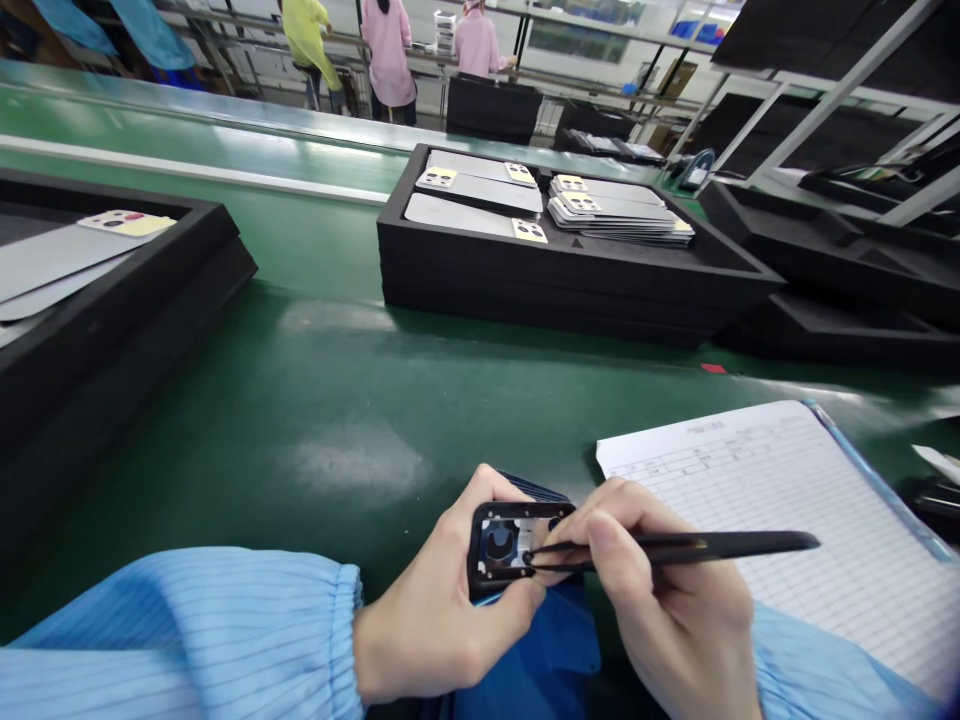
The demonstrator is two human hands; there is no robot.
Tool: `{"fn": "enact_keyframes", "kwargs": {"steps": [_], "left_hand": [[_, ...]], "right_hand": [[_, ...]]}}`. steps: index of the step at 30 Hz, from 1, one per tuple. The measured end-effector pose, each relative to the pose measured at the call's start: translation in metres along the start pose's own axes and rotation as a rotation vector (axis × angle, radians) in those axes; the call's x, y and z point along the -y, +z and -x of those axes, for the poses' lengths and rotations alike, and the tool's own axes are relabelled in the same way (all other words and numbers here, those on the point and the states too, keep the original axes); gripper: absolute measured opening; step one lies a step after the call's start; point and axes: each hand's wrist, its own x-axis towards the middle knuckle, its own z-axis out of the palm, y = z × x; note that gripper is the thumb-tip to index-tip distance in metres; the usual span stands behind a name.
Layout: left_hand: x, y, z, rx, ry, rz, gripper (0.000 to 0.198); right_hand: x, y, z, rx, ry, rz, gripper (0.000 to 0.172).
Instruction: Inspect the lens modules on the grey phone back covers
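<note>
My left hand (457, 610) is closed round the edges of a small black camera frame (474, 560), its thumb along the lower side. Inside the frame are a dark round opening and shiny pale patches. My right hand (660, 590) pinches black tweezers (720, 545), whose tips touch or nearly touch the inside of the frame. Some of the frame's right end is hidden behind my right fingers. Below both hands lie dark blue flat panels (544, 650); whether the frame is joined to one of them I cannot tell.
A black tray (525, 265) at the back holds stacked grey panels with yellow camera corners. Another black tray (112, 330) stands at left, and more black trays (847, 260) at right. A lined paper form (787, 500) lies beside my right hand on the green table (337, 400). People work far behind.
</note>
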Motion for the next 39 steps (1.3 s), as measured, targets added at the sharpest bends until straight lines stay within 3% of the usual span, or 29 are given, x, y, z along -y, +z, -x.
{"fn": "enact_keyframes", "kwargs": {"steps": [5,25,34,39], "left_hand": [[0.0028,-0.0006,-0.0005,0.006,0.000,0.006,0.016],[0.0034,-0.0022,0.0006,0.010,-0.001,0.021,0.021],[0.0017,-0.0032,-0.0008,-0.001,0.002,-0.024,0.023],[0.0004,-0.0023,-0.0007,0.010,0.001,0.014,0.023]], "right_hand": [[-0.0003,0.0006,-0.0006,-0.002,0.064,-0.037,0.025],[-0.0008,-0.0022,-0.0046,0.018,0.094,-0.253,0.023],[0.0031,-0.0001,0.0004,-0.037,0.047,-0.115,0.020],[0.0049,0.0000,-0.0022,-0.004,0.038,-0.057,0.019]]}}
